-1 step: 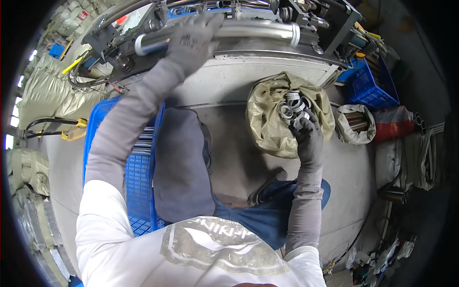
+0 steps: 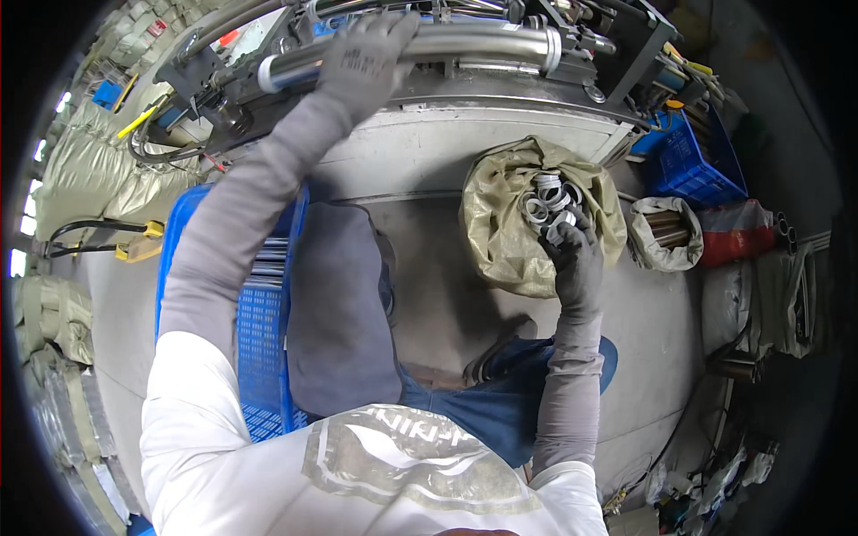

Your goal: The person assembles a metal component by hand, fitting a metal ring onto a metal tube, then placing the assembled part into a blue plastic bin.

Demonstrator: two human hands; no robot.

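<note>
Across the machine (image 2: 500, 85) at the top lies a shiny metal tube (image 2: 474, 41) with a white ring at each end. My left hand (image 2: 366, 62), in a grey glove, is closed over the tube left of its middle; the fingers' undersides are hidden. My right hand (image 2: 576, 263), in a darker grey glove, reaches into the mouth of an open khaki woven bag (image 2: 496, 237). Its fingers close on one of several white and grey rings (image 2: 550, 189) inside. Part of that ring is hidden by the fingers.
A blue plastic crate (image 2: 261, 339) holding metal tubes stands at my left, beside a dark grey padded surface (image 2: 340, 313). To the right are a blue bin (image 2: 693, 161), a white sack of brown tubes (image 2: 666, 232) and a red bag (image 2: 737, 232). Wrapped bundles line the far left.
The tube's left end has shifted slightly up and right, and my left hand has moved a little with it. My right hand stays at the rings.
</note>
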